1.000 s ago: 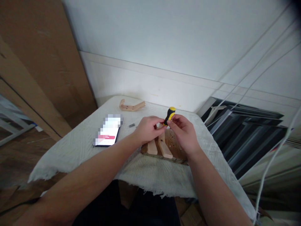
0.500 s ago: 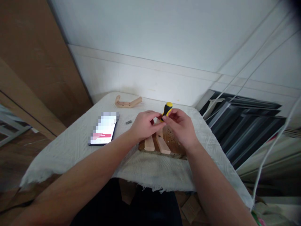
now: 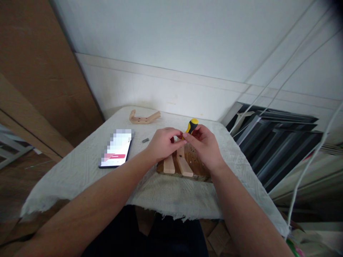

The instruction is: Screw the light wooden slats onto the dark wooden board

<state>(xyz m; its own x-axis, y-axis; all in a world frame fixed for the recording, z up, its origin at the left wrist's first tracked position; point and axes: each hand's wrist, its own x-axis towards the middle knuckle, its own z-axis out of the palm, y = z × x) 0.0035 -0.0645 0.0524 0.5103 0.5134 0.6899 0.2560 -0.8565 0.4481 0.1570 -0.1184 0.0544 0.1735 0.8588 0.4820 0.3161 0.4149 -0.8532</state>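
R grip (image 3: 207, 147) closed on the lower part of a yellow/blk screwdriver (image 3: 192, 125), handle up, top tilted a bit right; shaft hidden by fingers. L grip (image 3: 162, 144) just beside, thumb & index drawn tog. at the handle's low end; can't tell if anything's pinched b/w them. Under both grips: brown wooden block (image 3: 200, 170), specks on top, w/ 2 pale wood pcs on it – a straight-looking pc (image 3: 169, 166) below L grip, & an angled pc w/ a dark hole (image 3: 185, 168) b/w the grips, nearer R; upper ends of both hidden by hands. Left of L grip, near: small grey metal pcs (image 3: 145, 140), too small to ID; farther left, a phone (image 3: 115, 151), screen lit, partly pixelated. Beyond L grip, up-left: curved wooden hook (image 3: 144, 119) w/ holes. All on the cloth-covered counter (image 3: 152, 192). Well right of R grip: dark panels (image 3: 284, 146), leaning.
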